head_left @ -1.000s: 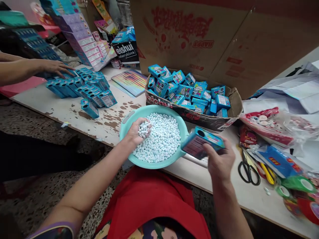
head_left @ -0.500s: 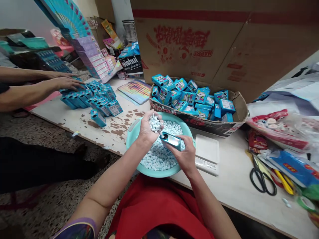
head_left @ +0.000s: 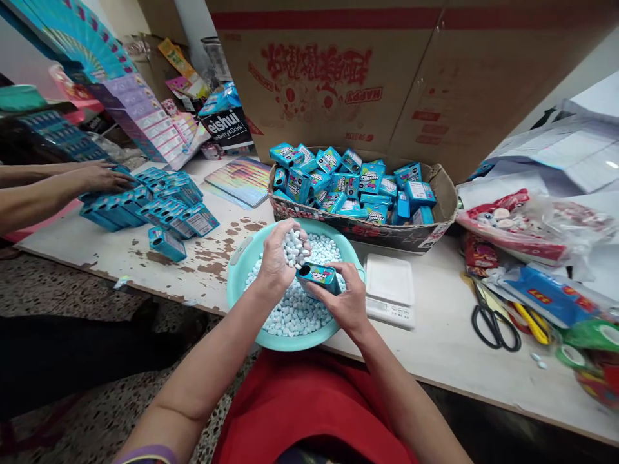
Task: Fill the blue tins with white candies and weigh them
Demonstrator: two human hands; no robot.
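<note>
Left hand [head_left: 276,259] is cupped, fingers curled round a heap of pale-blue pebbly candies [head_left: 293,246], while the right hand [head_left: 349,298] pinches a small bright-blue cardboard box [head_left: 319,275], hole up, right beside the heap. Both hang over the round mint-green plastic bowl [head_left: 234,283], probably so strays just drop back in.

It looks like a small packing workshop: beneath the person's hands [head_left: 349,298] sits a round turquoise plastic basin [head_left: 294,343] of pale blue pellets [head_left: 294,314]; beyond the hands, a ragged cardboard tray [head_left: 348,225] heaped with small blue cartons [head_left: 372,177]. Right of them lie a flat white digital scale [head_left: 389,283] and black-handled scissors [head_left: 497,325]; to their left, a co-worker's hands [head_left: 104,179] touch rows of similar cartons [head_left: 167,209] on the worn white desk [head_left: 435,332] (its surface patchy with brown).
</note>
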